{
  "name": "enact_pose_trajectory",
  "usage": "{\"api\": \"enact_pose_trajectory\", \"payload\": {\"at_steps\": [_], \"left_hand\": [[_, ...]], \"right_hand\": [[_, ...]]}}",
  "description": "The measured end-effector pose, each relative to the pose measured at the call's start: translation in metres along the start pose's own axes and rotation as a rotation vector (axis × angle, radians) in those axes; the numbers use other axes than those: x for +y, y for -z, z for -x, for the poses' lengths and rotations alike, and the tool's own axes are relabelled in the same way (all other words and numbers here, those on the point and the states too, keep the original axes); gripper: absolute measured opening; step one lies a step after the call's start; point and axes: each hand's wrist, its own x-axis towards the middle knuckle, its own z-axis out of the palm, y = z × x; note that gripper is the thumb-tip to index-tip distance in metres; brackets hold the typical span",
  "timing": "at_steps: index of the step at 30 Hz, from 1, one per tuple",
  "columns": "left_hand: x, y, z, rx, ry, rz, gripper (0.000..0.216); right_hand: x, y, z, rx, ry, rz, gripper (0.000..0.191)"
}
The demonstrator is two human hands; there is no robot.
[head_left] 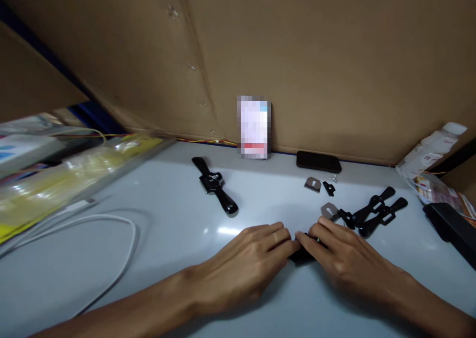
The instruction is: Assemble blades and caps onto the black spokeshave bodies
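Between my two hands is a black spokeshave (303, 255), mostly covered by my fingers. My left hand (256, 253) is closed on its left side, and my right hand (340, 253) grips the right side. Just beyond the right fingers lie a grey blade (328, 211) and a small black cap plate (347, 218). To their right, two black spokeshave bodies (383, 213) rest one against the other. An assembled spokeshave (214, 182) lies farther left on the table.
Behind the right hand are another blade (313, 184), a black cap plate (329, 188), a thumbscrew (333, 178) and a dark case (319, 162). A phone (254, 127) leans on the cardboard wall (327, 70). A bottle (431, 149) stands right; a white cable (130, 239) loops left.
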Motion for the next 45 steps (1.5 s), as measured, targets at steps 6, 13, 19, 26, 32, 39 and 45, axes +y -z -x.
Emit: {"api": "enact_pose_trajectory", "payload": {"at_steps": [6,13,19,26,32,39,45], "left_hand": [[-0.001,-0.004,0.002,0.043,0.074,0.151,0.022],[0.000,-0.005,0.001,0.055,0.084,0.189,0.021],[0.001,-0.004,0.000,0.081,0.116,0.229,0.016],[0.000,-0.005,0.001,0.065,0.226,0.166,0.007],[-0.001,-0.006,0.001,0.058,0.208,0.157,0.014],[0.001,-0.006,0.002,0.050,0.195,0.174,0.021],[0.001,-0.007,0.002,0.052,0.201,0.198,0.016]], "right_hand": [[0.002,-0.003,0.000,0.044,0.065,0.064,0.038],[-0.003,-0.008,0.001,0.064,0.011,-0.061,0.038],[-0.002,-0.013,0.003,0.078,-0.082,-0.181,0.035],[0.001,-0.017,0.002,0.151,-0.219,-0.364,0.027],[0.002,-0.016,0.000,0.153,-0.318,-0.483,0.026],[0.006,-0.011,-0.006,0.047,-0.631,-0.809,0.019],[0.013,-0.009,-0.005,0.025,-0.596,-0.678,0.016]]}}
